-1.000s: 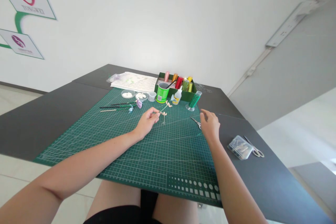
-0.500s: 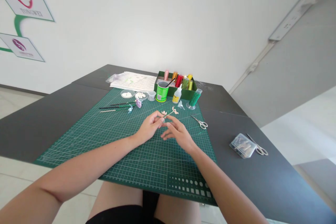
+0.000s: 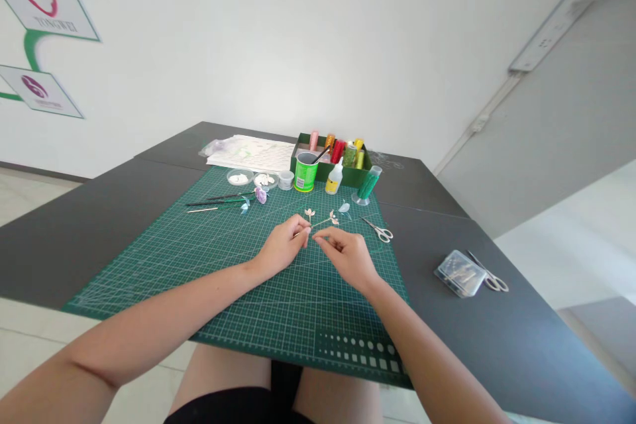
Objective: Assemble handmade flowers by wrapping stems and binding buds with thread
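Over the green cutting mat (image 3: 238,305), my left hand (image 3: 282,244) pinches the thin stem of a small pale artificial flower (image 3: 333,218), whose head points away to the right. A second pale flower (image 3: 309,212) stands up just beyond the fingertips; its stem meets the first near my left thumb. Close beside it, my right hand (image 3: 349,257) is closed in a pinch, thumb and forefinger together. Whatever lies between those fingertips is too small to make out. Past the right hand lies a translucent bluish leaf (image 3: 344,207).
White-handled scissors (image 3: 380,232) lie right of my hands. Behind stand a glue bottle (image 3: 334,179), a green can (image 3: 305,173), a box of thread spools (image 3: 355,175) and dishes of white pieces (image 3: 240,178). Left lie dark-stemmed tools and a purple flower (image 3: 261,195). A clear case (image 3: 460,274) sits far right.
My right hand has drawn its spread fingers together into a pinch and shifted slightly right. The second flower now stands more upright, apart from the first. The left hand keeps its grip.
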A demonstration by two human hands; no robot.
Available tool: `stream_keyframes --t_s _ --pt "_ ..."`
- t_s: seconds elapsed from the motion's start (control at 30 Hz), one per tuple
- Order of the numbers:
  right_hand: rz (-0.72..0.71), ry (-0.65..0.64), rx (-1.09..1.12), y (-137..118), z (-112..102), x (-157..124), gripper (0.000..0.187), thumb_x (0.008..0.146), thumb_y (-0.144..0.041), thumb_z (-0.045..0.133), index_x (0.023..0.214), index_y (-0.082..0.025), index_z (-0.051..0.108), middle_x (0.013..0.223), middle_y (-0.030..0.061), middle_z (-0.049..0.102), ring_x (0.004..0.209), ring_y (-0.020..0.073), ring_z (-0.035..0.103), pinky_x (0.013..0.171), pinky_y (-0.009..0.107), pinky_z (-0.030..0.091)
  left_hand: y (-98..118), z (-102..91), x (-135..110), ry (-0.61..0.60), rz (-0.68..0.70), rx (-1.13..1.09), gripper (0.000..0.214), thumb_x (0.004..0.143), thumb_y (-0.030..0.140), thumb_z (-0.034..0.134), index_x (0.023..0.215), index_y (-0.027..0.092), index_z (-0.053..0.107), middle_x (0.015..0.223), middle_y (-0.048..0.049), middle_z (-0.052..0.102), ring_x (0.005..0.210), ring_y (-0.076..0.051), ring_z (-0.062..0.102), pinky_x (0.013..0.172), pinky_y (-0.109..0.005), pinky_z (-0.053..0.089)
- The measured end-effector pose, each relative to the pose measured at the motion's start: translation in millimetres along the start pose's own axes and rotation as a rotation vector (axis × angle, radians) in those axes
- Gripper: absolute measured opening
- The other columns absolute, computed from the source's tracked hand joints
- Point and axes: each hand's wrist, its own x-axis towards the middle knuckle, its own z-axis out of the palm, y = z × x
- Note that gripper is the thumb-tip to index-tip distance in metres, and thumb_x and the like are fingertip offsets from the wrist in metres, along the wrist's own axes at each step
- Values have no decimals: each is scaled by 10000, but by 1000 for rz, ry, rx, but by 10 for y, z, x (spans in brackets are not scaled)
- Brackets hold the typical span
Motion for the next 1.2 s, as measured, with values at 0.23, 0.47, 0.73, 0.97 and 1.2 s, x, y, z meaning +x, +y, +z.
stream_keyframes --t_s 0.23,0.47,0.73,0.97,1.2 --pt "107 35 298 -145 -321 -16 261 796 -415 713 817 -181 825 489 -41 386 497 96 288 489 267 244 95 -89 -44 -333 101 210 93 971 246 473 888 225 510 685 61 667 624 -142 607 636 -250 388" --pt "118 90 304 -127 -464 4 207 760 -384 770 842 -216 859 526 2 534 523 94 308 499 264 228 120 -99 -91 -484 264 437 119 1008 259 456 943 232 551 719 53 706 645 -157 648 625 -245 371" --pt "214 131 281 56 -510 88 375 805 -447 716 1021 -165 835 507 -24 519 487 80 284 477 252 213 109 -69 -116 -599 346 281 118 985 196 515 912 220 604 863 46 764 717 -126 681 669 -214 401" --pt "217 106 92 418 -451 168 355 811 -460 681 995 -200 838 946 88 803 780 231 672 679 339 516 118 -63 -119 -504 319 203 119 976 268 564 914 205 644 769 31 723 642 -122 632 623 -220 377" --pt "188 -64 -15 627 -407 184 342 833 -404 640 1006 -182 834 958 97 809 906 294 732 798 392 566 140 -67 -131 -287 212 0 154 978 296 518 873 201 578 727 26 698 555 -108 533 580 -231 366"
